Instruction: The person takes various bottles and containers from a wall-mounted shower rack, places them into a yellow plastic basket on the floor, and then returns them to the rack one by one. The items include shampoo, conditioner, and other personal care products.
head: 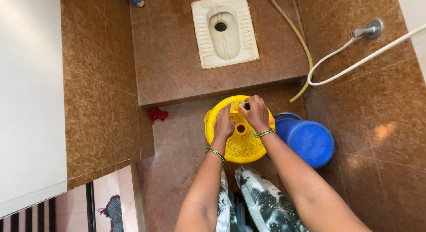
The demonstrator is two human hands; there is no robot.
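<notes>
Both hands rest on a round yellow plastic stool (pixel 242 147) that stands on the brown tiled floor (pixel 177 152), near the middle of the view, just below a raised step. The stool's top is perforated, with a small round hole at its centre. The left hand (pixel 223 123) lies palm down on the top, fingers curled over the surface beside the centre hole — it presses rather than grasps, and nothing is held in it. The right hand (pixel 255 112) is at the far edge of the stool, fingers bent and pinched around a small dark object (pixel 246 106); what that object is cannot be told. Each wrist wears a green bangle.

Just right of the stool, touching or nearly touching it, stands a blue bucket (pixel 310 141). On the raised step farther away sits a white squat toilet pan (pixel 225 30). A yellowish hose (pixel 299 37) runs down the step's right side, and a white hose (pixel 355 63) loops from a metal wall fitting (pixel 370 30). A red cloth (pixel 157 114) lies on the floor to the left — well apart from the stool.
</notes>
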